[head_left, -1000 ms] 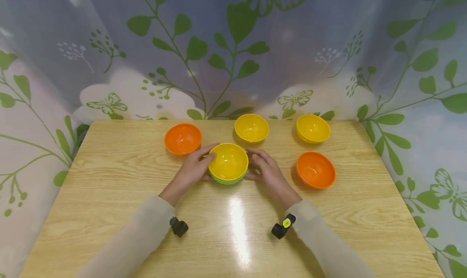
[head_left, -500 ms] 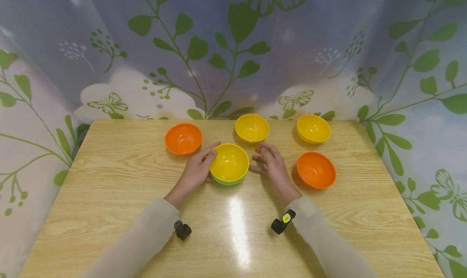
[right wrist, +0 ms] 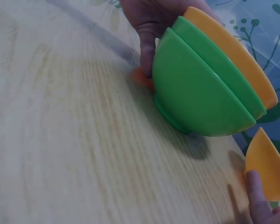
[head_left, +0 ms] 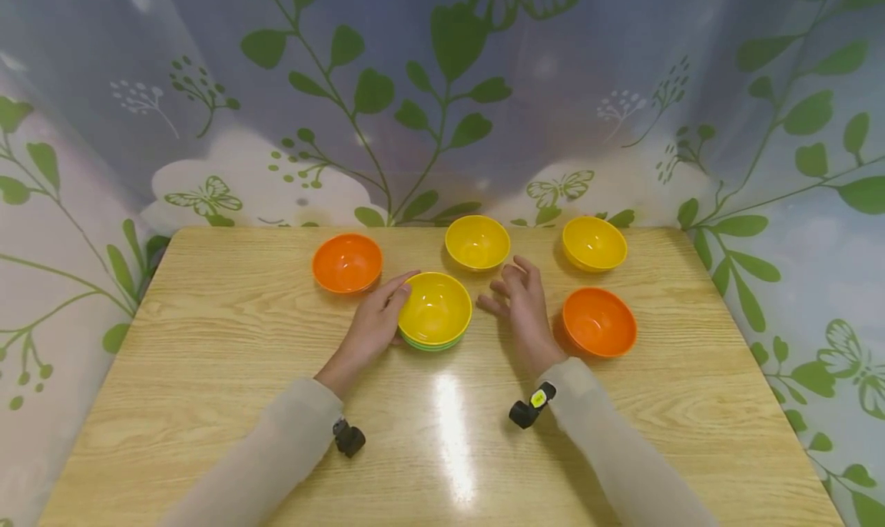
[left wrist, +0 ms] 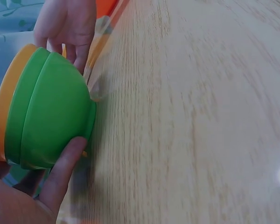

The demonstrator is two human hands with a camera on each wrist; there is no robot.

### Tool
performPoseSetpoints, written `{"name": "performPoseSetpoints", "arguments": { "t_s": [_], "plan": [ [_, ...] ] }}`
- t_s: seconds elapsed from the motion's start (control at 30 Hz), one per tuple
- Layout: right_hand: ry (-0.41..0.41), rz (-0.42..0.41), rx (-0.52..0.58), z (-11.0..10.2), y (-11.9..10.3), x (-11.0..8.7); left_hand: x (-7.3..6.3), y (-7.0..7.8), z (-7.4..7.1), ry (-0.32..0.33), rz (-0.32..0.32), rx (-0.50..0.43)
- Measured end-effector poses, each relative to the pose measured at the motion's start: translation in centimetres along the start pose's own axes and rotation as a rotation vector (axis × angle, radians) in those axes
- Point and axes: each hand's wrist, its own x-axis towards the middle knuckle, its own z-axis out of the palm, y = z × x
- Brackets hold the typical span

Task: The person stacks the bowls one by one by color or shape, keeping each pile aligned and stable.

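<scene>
A stack of bowls stands mid-table, a yellow bowl (head_left: 434, 308) on top and two green bowls (left wrist: 60, 112) nested beneath it. My left hand (head_left: 373, 319) grips the stack from its left side, thumb at the yellow rim and fingers round the outside. Apart from the stack, on its right, is my right hand (head_left: 525, 304); it holds nothing, its fingers loosely bent and spread. Just beyond those fingers lies a single yellow bowl (head_left: 477, 243). In the right wrist view, one fingertip overlaps that bowl; whether it touches cannot be told.
An orange bowl (head_left: 347, 263) sits at the back left, close to my left fingertips. Over on the right are another yellow bowl (head_left: 594, 244) and, nearer, an orange bowl (head_left: 598, 323). The wooden table (head_left: 228, 373) ends at a leaf-patterned curtain (head_left: 332, 127).
My right hand has let go of the stack's right side and moved right and slightly away from me. The left hand keeps its hold; the bowls have stayed in place.
</scene>
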Motion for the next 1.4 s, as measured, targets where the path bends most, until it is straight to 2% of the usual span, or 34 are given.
{"name": "performPoseSetpoints", "arguments": {
  "t_s": [0.4,0.7,1.4],
  "plan": [
    [0.029,-0.036,0.025,0.8,-0.9,1.8,0.2,0.1,0.1,-0.007,-0.050,-0.010],
    [0.043,-0.035,0.028,1.0,-1.0,3.1,0.1,0.2,0.0,-0.017,-0.043,-0.010],
    [0.023,-0.054,0.004,1.0,-1.4,4.2,0.3,-0.2,0.1,-0.026,-0.073,-0.064]
  ]
}}
